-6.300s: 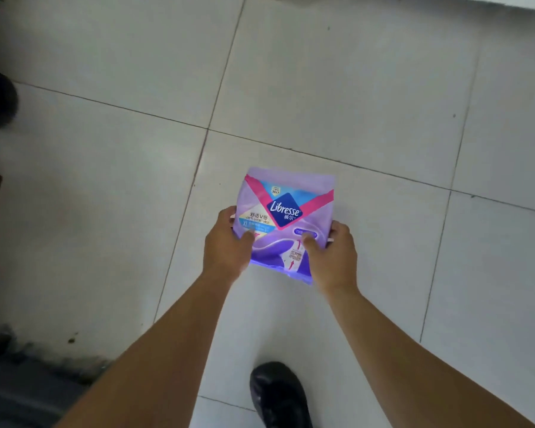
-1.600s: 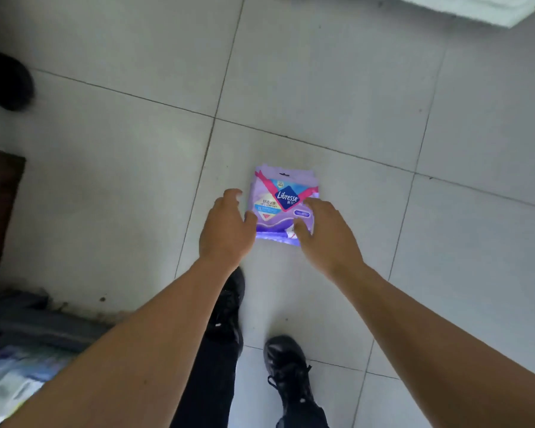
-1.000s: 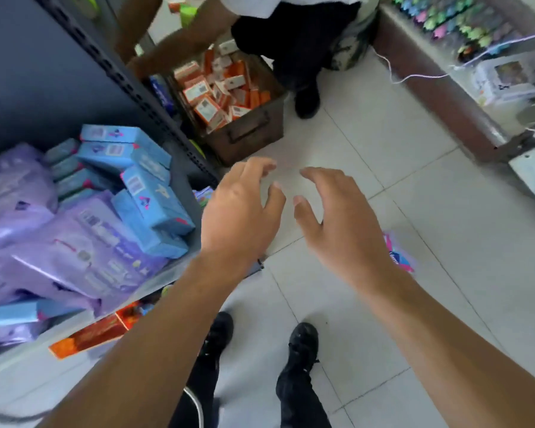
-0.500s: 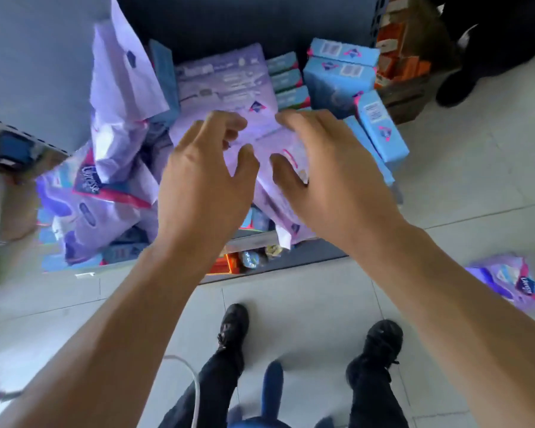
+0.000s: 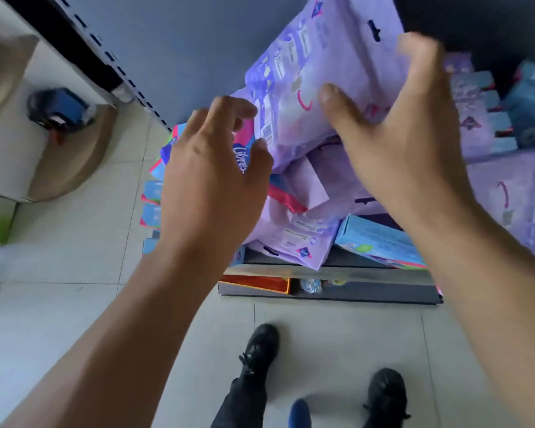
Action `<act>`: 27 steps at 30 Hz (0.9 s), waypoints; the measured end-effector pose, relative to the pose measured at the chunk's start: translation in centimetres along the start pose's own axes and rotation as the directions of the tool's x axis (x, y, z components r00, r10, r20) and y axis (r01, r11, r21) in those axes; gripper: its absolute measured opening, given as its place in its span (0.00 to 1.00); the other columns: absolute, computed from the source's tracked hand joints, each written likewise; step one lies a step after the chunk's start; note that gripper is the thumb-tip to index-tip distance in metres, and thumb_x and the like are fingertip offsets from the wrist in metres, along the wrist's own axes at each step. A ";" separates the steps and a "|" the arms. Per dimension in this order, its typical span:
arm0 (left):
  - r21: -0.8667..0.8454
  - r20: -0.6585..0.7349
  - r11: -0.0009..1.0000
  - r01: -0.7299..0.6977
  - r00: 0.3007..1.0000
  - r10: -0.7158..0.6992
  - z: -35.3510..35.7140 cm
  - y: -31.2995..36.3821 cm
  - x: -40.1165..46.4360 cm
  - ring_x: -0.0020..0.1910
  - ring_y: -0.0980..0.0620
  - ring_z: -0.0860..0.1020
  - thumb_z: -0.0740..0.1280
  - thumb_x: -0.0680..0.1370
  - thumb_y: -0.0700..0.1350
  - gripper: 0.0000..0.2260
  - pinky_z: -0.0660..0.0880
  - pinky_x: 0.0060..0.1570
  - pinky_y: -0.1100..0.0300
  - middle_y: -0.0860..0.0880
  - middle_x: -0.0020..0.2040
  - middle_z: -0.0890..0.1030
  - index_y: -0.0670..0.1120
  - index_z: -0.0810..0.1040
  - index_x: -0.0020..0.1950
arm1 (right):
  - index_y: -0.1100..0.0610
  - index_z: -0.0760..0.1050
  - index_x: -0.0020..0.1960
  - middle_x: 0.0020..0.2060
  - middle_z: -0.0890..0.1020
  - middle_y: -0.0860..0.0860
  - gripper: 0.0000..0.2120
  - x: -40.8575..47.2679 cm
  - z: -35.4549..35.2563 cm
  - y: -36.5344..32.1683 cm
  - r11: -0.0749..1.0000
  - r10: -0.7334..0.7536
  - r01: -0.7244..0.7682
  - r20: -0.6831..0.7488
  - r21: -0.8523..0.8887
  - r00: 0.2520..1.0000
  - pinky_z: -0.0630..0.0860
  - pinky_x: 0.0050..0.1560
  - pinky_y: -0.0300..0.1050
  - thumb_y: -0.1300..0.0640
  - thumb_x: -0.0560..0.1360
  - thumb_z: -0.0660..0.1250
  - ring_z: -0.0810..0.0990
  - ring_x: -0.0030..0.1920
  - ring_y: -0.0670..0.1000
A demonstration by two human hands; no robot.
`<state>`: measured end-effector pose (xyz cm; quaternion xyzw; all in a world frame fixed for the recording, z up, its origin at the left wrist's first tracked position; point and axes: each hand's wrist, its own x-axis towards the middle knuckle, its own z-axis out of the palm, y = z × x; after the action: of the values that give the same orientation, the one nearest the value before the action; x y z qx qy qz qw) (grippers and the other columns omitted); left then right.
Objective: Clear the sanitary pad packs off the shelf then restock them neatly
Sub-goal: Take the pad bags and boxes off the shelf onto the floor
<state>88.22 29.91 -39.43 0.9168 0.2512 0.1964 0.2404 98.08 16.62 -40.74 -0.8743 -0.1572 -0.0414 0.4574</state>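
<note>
Both arms reach forward over a low shelf (image 5: pixel 328 271) that holds a jumble of purple packs and blue boxes.

The right hand (image 5: pixel 411 128) grips a large purple pack (image 5: pixel 315 72) that stands tilted on top of the heap: the thumb presses its printed face near the lower edge while the fingers curl over its right side, blurred at the tips. The pack's top edge leans away toward the grey back panel (image 5: pixel 198 50), and a dark hang slot shows near its upper corner.

The left hand (image 5: pixel 210 171) hovers at the pack's lower left corner with fingers spread and relaxed. The thumb lies just beside that corner; whether it touches cannot be told. It holds nothing.

Under the raised pack lie more purple packs (image 5: pixel 294 239), one hanging over the shelf's front edge, and a pack with a pink and blue front (image 5: pixel 240 146) peeks out behind the left hand. A blue box (image 5: pixel 380 242) lies tilted at the front of the shelf, and more blue boxes (image 5: pixel 531 97) stand at the far right. An orange box (image 5: pixel 254 284) sits on the level below.

Two black shoes (image 5: pixel 260 347) stand on the pale tiled floor (image 5: pixel 74 242) just in front of the shelf. To the left, a cardboard carton (image 5: pixel 28 143) sits on the floor.
</note>
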 end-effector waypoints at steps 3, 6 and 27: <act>-0.039 0.014 0.999 0.021 1.000 -0.020 0.6 -0.1 -0.2 0.51 0.53 0.78 0.64 0.75 0.47 0.13 0.70 0.48 0.62 0.52 0.54 0.79 0.51 0.76 0.60 | 0.55 0.63 0.69 0.52 0.76 0.47 0.32 -0.7 0.7 0.4 0.992 0.100 -0.104 0.052 0.074 0.994 0.66 0.38 0.25 0.45 0.71 0.72 0.74 0.44 0.40; -0.046 0.011 0.998 0.035 0.999 -0.034 0.8 -0.3 -0.7 0.51 0.52 0.77 0.64 0.75 0.47 0.13 0.71 0.48 0.60 0.52 0.55 0.79 0.51 0.76 0.60 | 0.56 0.68 0.65 0.43 0.78 0.40 0.25 -1.2 1.0 0.7 0.948 0.171 -0.169 0.015 0.269 0.985 0.69 0.38 0.25 0.60 0.70 0.70 0.76 0.36 0.32; -0.531 0.689 0.790 0.305 0.699 0.193 9.8 18.1 -5.1 0.47 0.49 0.84 0.75 0.70 0.48 0.17 0.80 0.49 0.52 0.50 0.48 0.86 0.48 0.78 0.57 | 0.52 0.74 0.67 0.49 0.79 0.55 0.24 -8.6 -23.4 15.8 0.366 0.628 -0.377 0.073 0.851 0.775 0.70 0.51 0.54 0.62 0.71 0.61 0.72 0.48 0.55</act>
<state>95.51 9.96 -38.81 0.7820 0.0904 -0.1119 0.6064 96.59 -12.89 -41.51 -0.5404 0.1825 0.0648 0.8188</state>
